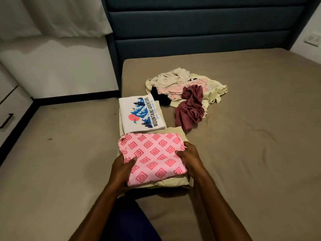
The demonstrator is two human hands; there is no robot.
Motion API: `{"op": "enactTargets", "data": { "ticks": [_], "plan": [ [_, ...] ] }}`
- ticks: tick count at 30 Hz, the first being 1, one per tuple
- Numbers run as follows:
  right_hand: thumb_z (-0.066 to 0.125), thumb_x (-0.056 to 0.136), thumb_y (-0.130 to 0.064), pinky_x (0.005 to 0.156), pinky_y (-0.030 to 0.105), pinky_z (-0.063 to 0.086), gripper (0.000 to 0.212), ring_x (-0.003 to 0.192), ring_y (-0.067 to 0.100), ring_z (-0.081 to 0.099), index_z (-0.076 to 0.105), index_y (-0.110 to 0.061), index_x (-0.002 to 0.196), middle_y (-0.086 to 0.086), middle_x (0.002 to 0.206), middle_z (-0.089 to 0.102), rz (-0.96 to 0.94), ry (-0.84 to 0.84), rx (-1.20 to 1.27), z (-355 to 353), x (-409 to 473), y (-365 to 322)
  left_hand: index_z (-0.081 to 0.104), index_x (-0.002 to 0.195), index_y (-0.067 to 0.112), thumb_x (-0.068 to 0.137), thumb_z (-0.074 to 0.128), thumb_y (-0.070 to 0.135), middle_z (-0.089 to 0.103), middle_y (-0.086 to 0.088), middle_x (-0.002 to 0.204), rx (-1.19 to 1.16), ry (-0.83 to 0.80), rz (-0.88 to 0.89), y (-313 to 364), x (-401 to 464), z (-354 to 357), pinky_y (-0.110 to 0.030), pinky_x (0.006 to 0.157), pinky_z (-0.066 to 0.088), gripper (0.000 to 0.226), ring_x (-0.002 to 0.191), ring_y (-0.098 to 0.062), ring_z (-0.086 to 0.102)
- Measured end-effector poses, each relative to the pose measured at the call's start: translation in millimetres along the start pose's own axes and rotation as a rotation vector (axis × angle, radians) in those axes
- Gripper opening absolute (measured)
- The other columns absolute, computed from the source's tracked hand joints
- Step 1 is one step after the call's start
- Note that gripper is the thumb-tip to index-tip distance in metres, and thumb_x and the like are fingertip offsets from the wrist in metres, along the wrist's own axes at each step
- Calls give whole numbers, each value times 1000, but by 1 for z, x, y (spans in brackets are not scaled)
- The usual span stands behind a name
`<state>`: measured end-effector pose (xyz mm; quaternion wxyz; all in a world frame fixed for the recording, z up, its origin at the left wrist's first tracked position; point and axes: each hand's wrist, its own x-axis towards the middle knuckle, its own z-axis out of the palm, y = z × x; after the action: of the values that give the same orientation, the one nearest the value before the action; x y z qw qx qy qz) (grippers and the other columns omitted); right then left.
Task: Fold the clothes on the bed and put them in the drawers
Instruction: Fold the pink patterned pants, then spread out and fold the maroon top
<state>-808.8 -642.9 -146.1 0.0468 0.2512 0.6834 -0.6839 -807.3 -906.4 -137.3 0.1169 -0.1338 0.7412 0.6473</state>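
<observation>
A folded pink garment with a diamond pattern point(154, 155) lies on top of a folded cream garment point(175, 182) at the near left corner of the bed point(251, 153). My left hand point(121, 168) grips the pink garment's left edge, thumb on top. My right hand point(188, 158) grips its right edge. Just behind it sits a folded white T-shirt with a mountain print point(140, 113) on another folded cream piece. Farther back is an unfolded heap point(184, 87) of cream, pink, black and maroon clothes point(190, 106).
A dark blue padded headboard point(199, 26) stands behind the bed. Left of the bed is beige floor point(57, 153) and a white drawer unit with a black handle point(7, 120). A white curtain point(57, 16) hangs at the upper left.
</observation>
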Motion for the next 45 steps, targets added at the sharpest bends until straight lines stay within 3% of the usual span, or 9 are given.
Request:
{"op": "enactTargets", "data": {
  "ticks": [6,13,18,20,23,27,32,40,45],
  "plan": [
    [61,95,5,86,47,61,36,104,27,74,62,-16,124,8,117,76,-102,-3,79,-4,-1,-17,70,121,23,96,70,26,78,0,107,79,94,91,16,6,5,-44,81,62,25,92,-19,76],
    [66,94,-34,100,41,48,54,125,25,54,48,-19,142,6,139,55,-361,413,-825,11,-21,-12,51,128,17,84,78,37,68,-11,116,737,534,369,28,-7,10,-46,77,52,55,105,-34,62],
    [27,100,-66,127,43,5,77,159,29,7,23,-22,163,9,173,6,-581,80,-1086,51,-8,-11,37,153,19,92,35,73,29,-21,164,1140,184,492,26,38,38,-62,117,24,81,152,-43,22],
    [22,102,-71,127,41,-8,80,160,24,-7,7,-25,166,5,172,-10,-481,-38,-1128,54,5,7,19,163,23,83,-4,87,7,-18,170,1220,50,380,5,56,45,-65,123,10,105,156,-41,6],
    [21,99,-75,127,42,-10,85,159,19,-14,-4,-28,165,0,171,-18,-416,-108,-1086,48,17,22,10,164,25,75,-17,90,4,-15,171,1206,53,371,-18,67,47,-66,123,6,114,157,-40,5],
    [28,98,-75,128,40,0,87,159,17,2,8,-25,166,-1,173,-1,-475,-128,-925,36,20,20,3,164,28,67,-19,92,-2,-13,171,1230,15,304,-4,65,50,-62,122,-1,118,157,-37,-3],
    [59,100,-37,97,38,49,55,122,26,60,40,-24,150,6,140,59,-514,326,-636,1,61,-10,58,138,18,91,27,64,51,-12,151,1106,158,533,20,60,64,-66,121,14,73,147,-35,36],
    [69,92,-39,91,43,53,73,116,39,63,35,-9,150,21,136,58,-276,443,-993,-12,163,-67,68,123,20,93,59,42,68,-3,124,833,-40,649,68,79,127,-45,108,42,38,120,-23,58],
    [63,85,-6,88,42,53,34,102,38,66,61,-4,119,19,117,69,-183,568,-521,-51,159,-46,67,120,22,94,66,33,70,2,118,688,-62,628,78,86,166,-34,95,51,28,110,-18,62]
  ]
}}
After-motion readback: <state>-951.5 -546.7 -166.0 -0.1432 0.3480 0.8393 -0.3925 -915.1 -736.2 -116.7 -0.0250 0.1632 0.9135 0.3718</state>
